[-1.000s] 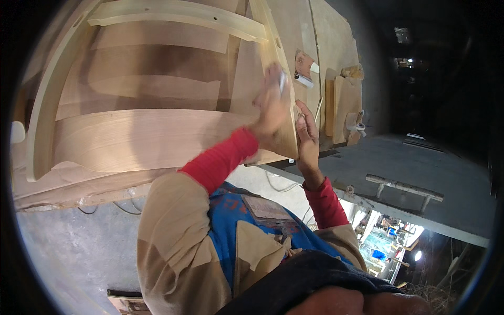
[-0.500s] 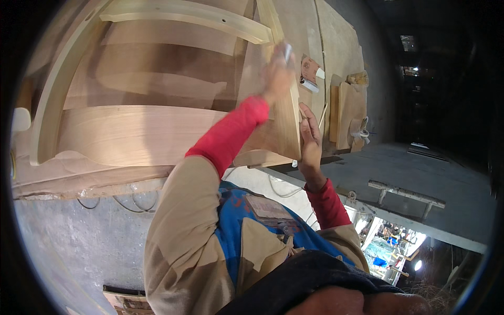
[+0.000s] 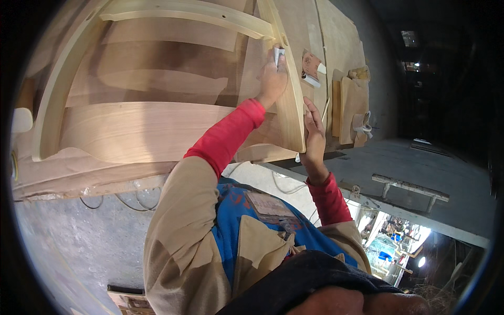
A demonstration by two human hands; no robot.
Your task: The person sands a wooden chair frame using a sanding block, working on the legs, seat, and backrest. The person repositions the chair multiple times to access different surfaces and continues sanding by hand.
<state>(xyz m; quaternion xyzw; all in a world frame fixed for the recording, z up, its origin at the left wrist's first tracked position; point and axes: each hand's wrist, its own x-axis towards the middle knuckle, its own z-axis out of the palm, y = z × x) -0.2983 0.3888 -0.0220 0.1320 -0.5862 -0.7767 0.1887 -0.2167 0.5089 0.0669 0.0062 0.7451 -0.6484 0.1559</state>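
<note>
A pale wooden furniture frame point(image 3: 286, 100) with curved side pieces and a crossbar lies on the workbench. My left hand point(image 3: 273, 81) is closed around a folded piece of sandpaper point(image 3: 279, 56), whitish on the side that shows. It rests on the inner edge of the frame's right side piece, just below the joint with the crossbar point(image 3: 194, 11). My right hand point(image 3: 315, 137) stands on the outer side of that piece, near its lower end. Its fingers are stretched out along the wood and hold nothing; whether they touch it is hard to tell.
A brown printed sheet point(image 3: 310, 63) with a white curled edge lies right of the frame. Farther right are flat wooden pieces point(image 3: 345, 110) and a white roll point(image 3: 363, 124). Cables point(image 3: 137, 205) hang below the bench's near edge. A metal handle-like bar point(image 3: 409, 187) is at the right.
My left hand has come slightly down along the right side piece with the sandpaper, and its blur is gone. My right hand has shifted a little outward from the wood.
</note>
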